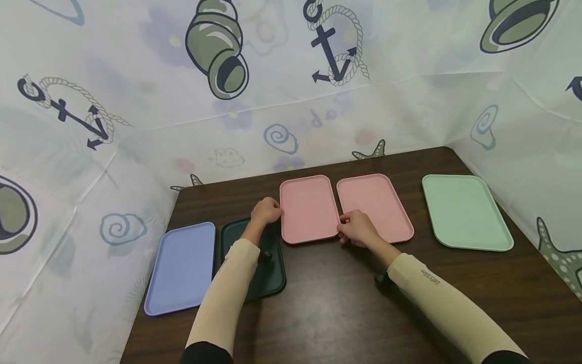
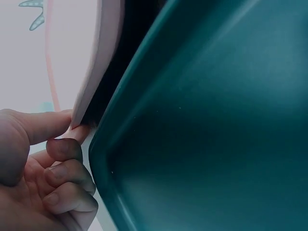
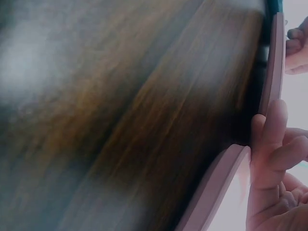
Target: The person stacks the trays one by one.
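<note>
Both hands hold the left pink tray [image 1: 309,210] by its two sides. At its left edge, my left hand [image 1: 267,210] pinches the rim between thumb and index finger, with the other fingers curled in the left wrist view. My right hand [image 1: 359,228] grips the right edge near the front corner, a finger showing under the rim in the right wrist view. A second pink tray [image 1: 375,199] lies just right of it, partly behind the right hand. Below the left wrist is a dark green tray [image 1: 270,273], partly hidden by the forearm.
A blue tray [image 1: 184,268] lies on the left of the dark wooden table [image 1: 327,313], beside the dark green one. A light green tray [image 1: 466,212] sits at the right. A patterned curtain [image 1: 291,91] hangs behind the table and along its sides.
</note>
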Demonstrator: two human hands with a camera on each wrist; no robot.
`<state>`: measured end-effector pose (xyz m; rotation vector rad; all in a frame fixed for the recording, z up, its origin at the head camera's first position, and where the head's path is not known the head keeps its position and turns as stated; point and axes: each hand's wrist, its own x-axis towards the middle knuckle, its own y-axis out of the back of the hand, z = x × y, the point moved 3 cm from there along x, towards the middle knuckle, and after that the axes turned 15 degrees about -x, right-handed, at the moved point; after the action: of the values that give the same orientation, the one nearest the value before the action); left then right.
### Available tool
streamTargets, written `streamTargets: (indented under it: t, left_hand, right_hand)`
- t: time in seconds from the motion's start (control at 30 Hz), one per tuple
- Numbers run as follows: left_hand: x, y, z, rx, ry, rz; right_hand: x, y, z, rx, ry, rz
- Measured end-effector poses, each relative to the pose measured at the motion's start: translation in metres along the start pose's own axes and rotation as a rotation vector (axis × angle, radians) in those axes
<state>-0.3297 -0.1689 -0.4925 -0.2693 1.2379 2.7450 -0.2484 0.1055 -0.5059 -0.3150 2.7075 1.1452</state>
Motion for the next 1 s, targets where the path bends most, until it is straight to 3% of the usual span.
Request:
streamTargets:
  t: [0.27,0.57,1.0]
  left_hand:
    - [0.003,-0.002,-0.001,0.053,0.035,0.042]
    - [0.007,-0.004,-0.003,0.078,0.024,0.082]
    - [0.0,-0.004,-0.001,0.08,0.01,0.078]
  right_hand:
    - [0.004,-0.002,-0.006,-0.076,0.053,0.032]
    - [0.004,-0.003,-0.013,-0.323,0.097,0.099]
    - [0.001,-0.004,-0.015,-0.355,0.063,0.088]
